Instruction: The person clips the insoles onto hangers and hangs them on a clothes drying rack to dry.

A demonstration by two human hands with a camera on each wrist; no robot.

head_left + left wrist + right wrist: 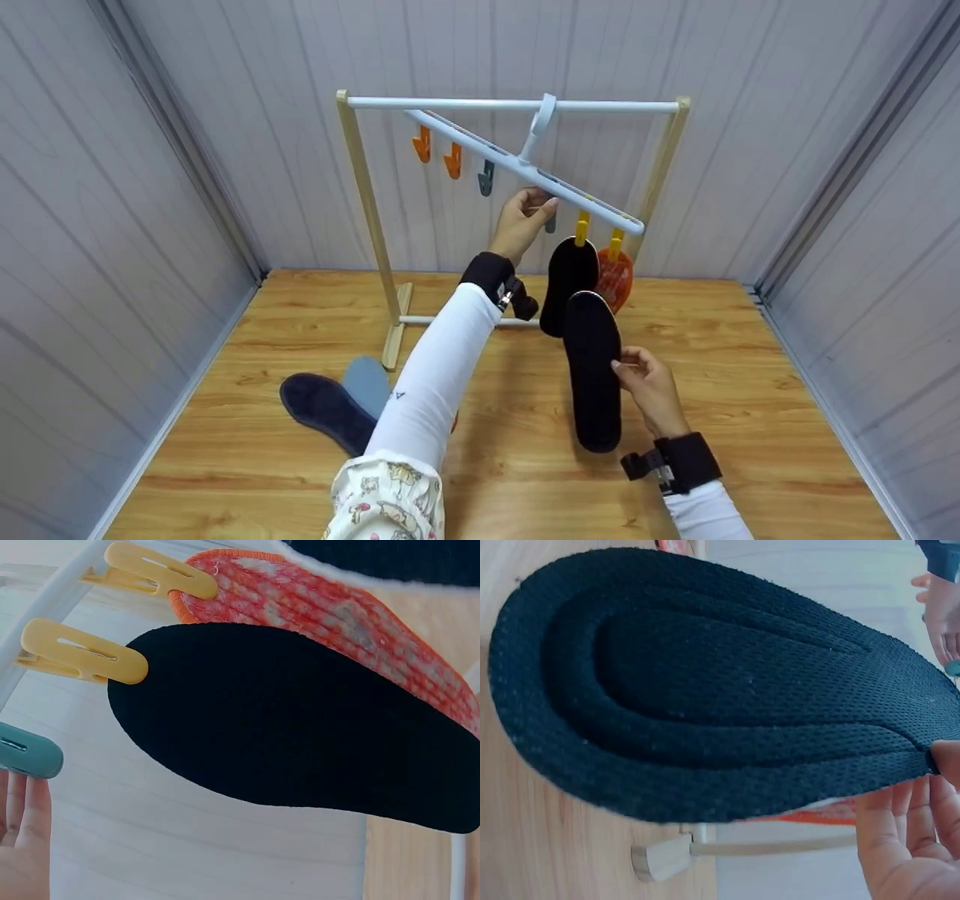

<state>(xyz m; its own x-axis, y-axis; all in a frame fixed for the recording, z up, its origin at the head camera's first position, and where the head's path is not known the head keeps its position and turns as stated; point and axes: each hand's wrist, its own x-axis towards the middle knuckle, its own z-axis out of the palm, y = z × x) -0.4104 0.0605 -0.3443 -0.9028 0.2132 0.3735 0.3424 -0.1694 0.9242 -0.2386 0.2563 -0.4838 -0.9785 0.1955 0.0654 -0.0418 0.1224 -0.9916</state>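
My right hand (pixel 651 386) pinches a black insole (pixel 592 371) by its side edge, thumb on one face and fingers behind. In the right wrist view its ribbed heel end (pixel 720 682) faces the camera. My left hand (pixel 523 221) is up under the white hanger (pixel 480 142), holding a grey-green clip (pixel 30 754) with the fingertips at its lower end. Beside that clip, another black insole (pixel 568 281) hangs from a yellow clip (pixel 581 231). A red patterned insole (pixel 616 277) hangs behind it from the last yellow clip (pixel 616 244).
The hanger hooks over the white bar (pixel 450 103) of a wooden-sided rack (pixel 367 202). Two orange clips (pixel 452 161) and a grey-green one (pixel 486 178) hang on its left half. A dark blue insole (pixel 326 409) and a light blue one (pixel 367 382) lie on the wooden surface.
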